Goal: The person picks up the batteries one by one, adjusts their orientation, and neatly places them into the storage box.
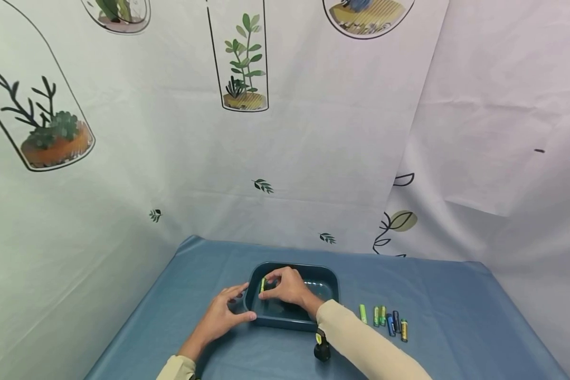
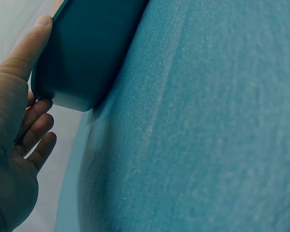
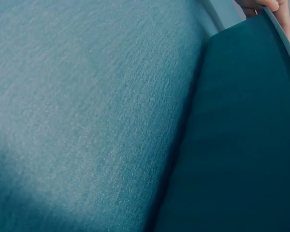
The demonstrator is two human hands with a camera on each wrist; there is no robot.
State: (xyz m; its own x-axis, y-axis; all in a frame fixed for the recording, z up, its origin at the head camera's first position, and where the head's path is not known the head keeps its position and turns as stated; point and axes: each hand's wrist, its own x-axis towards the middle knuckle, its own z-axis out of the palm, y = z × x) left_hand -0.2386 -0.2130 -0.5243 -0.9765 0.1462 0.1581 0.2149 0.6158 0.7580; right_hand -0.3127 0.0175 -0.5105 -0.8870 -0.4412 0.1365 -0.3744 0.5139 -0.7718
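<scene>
A dark teal tray (image 1: 290,323) stands on the blue cloth in the head view. My right hand (image 1: 287,287) reaches in over its near rim and pinches a small yellow-green battery (image 1: 263,285) upright between thumb and fingertips, near the tray's left end. Whether the battery touches the tray floor I cannot tell. At the left end my left hand (image 1: 220,314) holds the tray, thumb on the near corner and fingers along the left side. In the left wrist view the left hand's thumb (image 2: 31,50) lies against the rim. The right wrist view shows the tray's outer wall (image 3: 232,125), not the right hand.
Several batteries lie to the right of the tray, among them a light green one (image 1: 363,313), a dark blue one (image 1: 391,324) and a yellow one (image 1: 404,330). Blue cloth (image 1: 437,306) covers the table. A printed white curtain (image 1: 290,153) rises behind it.
</scene>
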